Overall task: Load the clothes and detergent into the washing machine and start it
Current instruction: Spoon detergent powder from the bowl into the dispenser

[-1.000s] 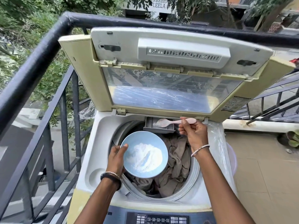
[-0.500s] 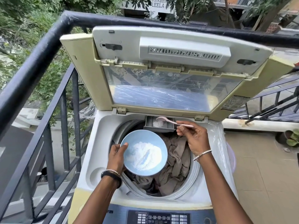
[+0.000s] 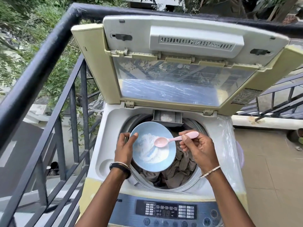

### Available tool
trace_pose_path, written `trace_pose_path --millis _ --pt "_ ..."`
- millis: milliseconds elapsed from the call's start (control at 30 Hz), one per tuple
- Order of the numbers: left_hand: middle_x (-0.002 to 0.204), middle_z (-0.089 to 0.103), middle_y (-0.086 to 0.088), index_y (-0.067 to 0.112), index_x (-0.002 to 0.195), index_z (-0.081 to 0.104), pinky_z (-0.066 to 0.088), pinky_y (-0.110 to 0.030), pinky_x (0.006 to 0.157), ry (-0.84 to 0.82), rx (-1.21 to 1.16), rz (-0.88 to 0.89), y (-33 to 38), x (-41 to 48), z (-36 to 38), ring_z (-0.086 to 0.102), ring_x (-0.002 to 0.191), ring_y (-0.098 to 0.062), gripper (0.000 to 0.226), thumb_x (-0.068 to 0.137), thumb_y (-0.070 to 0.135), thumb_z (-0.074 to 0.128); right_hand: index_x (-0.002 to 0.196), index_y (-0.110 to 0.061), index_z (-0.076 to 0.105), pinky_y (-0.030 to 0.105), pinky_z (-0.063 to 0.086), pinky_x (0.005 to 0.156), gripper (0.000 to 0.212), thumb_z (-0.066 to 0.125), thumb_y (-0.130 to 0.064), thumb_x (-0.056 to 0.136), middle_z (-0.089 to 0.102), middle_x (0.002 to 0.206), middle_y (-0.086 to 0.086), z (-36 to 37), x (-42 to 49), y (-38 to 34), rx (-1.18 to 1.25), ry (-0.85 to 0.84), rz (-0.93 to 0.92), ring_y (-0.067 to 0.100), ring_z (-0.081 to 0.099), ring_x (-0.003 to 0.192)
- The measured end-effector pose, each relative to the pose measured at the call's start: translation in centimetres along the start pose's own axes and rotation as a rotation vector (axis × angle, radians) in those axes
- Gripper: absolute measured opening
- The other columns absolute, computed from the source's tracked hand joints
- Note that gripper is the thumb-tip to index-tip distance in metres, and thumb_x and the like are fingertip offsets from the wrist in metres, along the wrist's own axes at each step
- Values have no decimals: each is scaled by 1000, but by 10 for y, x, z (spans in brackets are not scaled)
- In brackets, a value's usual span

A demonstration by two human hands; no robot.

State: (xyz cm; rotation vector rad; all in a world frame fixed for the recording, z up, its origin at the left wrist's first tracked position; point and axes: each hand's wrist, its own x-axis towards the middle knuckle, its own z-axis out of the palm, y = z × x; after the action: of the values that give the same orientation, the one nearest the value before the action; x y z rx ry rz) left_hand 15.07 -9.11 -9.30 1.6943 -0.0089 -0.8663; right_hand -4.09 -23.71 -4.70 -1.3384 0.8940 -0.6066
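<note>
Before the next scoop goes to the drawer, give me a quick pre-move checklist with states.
1. Bowl held by left hand, over the drum: ok.
2. Spoon in right hand grip, its head over the powder: ok.
3. Spoon loaded: not ok, looks empty.
4. Drawer open, some powder in it: ok.
5. Clothes in drum: ok.
6. Lid up, clear of path: ok.
</note>
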Motion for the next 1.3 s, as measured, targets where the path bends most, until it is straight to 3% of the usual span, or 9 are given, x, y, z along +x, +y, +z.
trace_pose_path --millis 300,567,733,867,1033,1300 --pt "72 58 5 29 73 57 39 -37 74 30 47 37 8 -2 2 54 75 -23 38 58 62 69 100 4 68 23 52 53 15 61 -5 91 66 70 22 0 -4 10 135 -29 125 20 60 57" --pt "64 50 8 24 69 53 30 -29 58 20 41 57 12 -11 17 41 59 -13 26 79 39 72 100 5 68 17 35 38 16 62 -5 89 64 68 16 5 -15 14 268 -39 301 13 52 49" --pt "66 54 10 27 67 55 34 -32 65 26 54 18 15 -13 21 47 64 -14 27 66 50 70 100 5 68 16 34 39 15 60 -3 90 63 65 14 -1 -15 14 347 19 389 13 52 48" --pt "69 54 7 25 66 53 35 -31 66 16 17 -9 15 -12 19 48 69 -17 28 76 43 72 98 3 69 15 37 40 15 63 -6 89 64 64 12 -11 -11 10 433 85 435 12 54 49" --pt "74 51 1 18 72 52 35 -33 71 35 -50 -75 14 -7 22 46 75 -20 25 82 31 72 98 1 69 13 37 39 14 62 -7 88 65 62 8 -27 2 4 508 176 423 9 56 47" --pt "74 56 -5 16 74 50 42 -29 58 47 -115 -198 -1 -4 21 52 64 -23 24 85 25 69 95 -2 67 12 38 40 8 62 -5 89 66 57 3 -37 54 -5 503 360 238 7 57 45"
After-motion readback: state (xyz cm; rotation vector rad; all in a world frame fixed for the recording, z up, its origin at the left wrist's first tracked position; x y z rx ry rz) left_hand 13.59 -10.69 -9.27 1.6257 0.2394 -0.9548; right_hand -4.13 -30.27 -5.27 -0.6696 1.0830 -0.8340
